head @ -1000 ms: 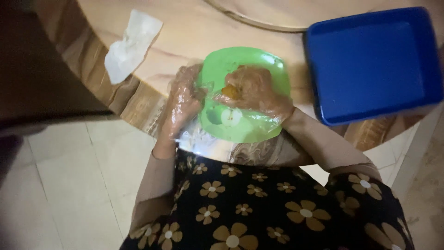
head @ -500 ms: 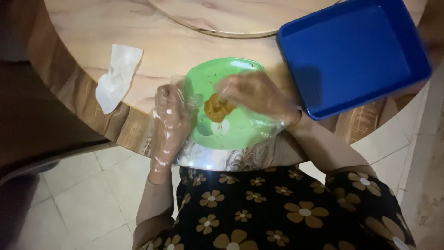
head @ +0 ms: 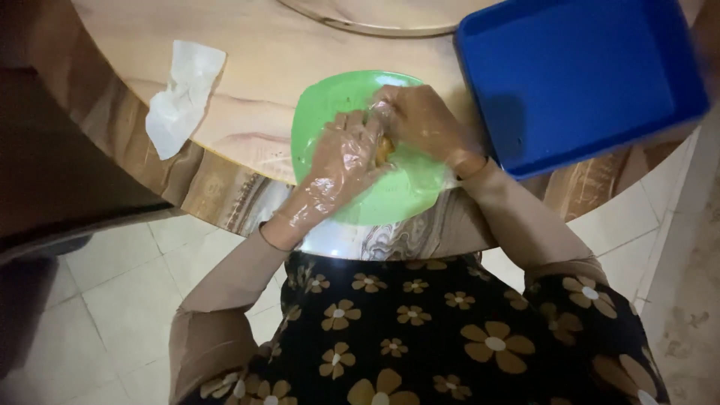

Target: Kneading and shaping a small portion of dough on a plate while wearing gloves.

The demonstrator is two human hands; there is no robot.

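- At the bottom of the frame, the person's dark dress with tan flowers (head: 420, 337) fills the near view, with beige sleeves running up toward the table.
- The left hand (head: 341, 161), in a clear plastic glove, lies over the middle of the green plate (head: 330, 105); its fingers curl onto a small orange-brown piece of food (head: 383, 149).
- The right hand (head: 420, 120), also gloved, closes on the same piece from the right side, so both hands grasp it together at the centre of the frame.
- Most of the food is hidden between the two hands; only a small sliver shows, and its kind cannot be told.
- The green plate sits at the near edge of the round wooden table (head: 255, 75), its lower rim reaching over the edge.
- Just right of the plate, at the upper right of the frame, stands a blue rectangular tray (head: 585, 75); nothing can be seen in it.
- At the upper left lies a crumpled white tissue (head: 180, 97), well apart from the plate.
- At the top centre, the curved edge of a round wooden board (head: 375, 19) shows.
- Pale floor tiles (head: 127, 300) show at lower left.
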